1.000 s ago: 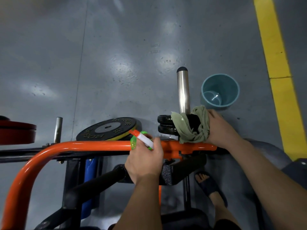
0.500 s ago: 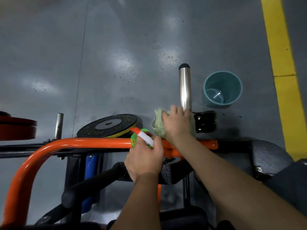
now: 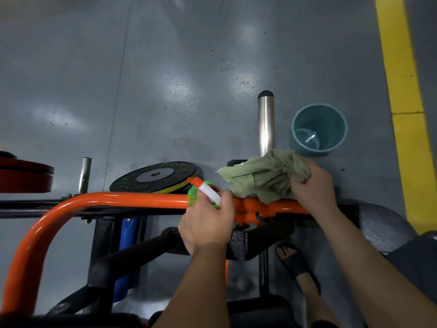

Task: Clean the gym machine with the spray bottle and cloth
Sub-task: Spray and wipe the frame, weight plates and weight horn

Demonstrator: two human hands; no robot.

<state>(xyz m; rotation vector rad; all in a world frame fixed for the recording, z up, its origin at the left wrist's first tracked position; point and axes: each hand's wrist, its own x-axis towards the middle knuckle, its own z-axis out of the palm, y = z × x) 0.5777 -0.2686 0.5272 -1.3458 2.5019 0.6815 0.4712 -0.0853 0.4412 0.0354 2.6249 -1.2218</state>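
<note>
The gym machine's orange tube frame [image 3: 123,200] runs across the middle of the view. My left hand [image 3: 207,223] grips a green spray bottle [image 3: 192,194] with a white and orange nozzle, just above that tube. My right hand [image 3: 312,187] holds a crumpled olive-green cloth [image 3: 262,175] that lies over the black collars at the base of the chrome weight peg [image 3: 266,124] and touches the orange tube. The bottle's body is mostly hidden by my fingers.
A teal bucket [image 3: 331,119] stands on the grey floor right of the peg. A black weight plate [image 3: 156,177] lies behind the frame, a red plate [image 3: 23,176] at far left. A yellow floor stripe [image 3: 399,91] runs along the right. My sandalled foot [image 3: 295,261] is below.
My right hand has swept the cloth from the left side of the peg's base back to the right, so it now covers the black collars. The left hand with the bottle has stayed put.
</note>
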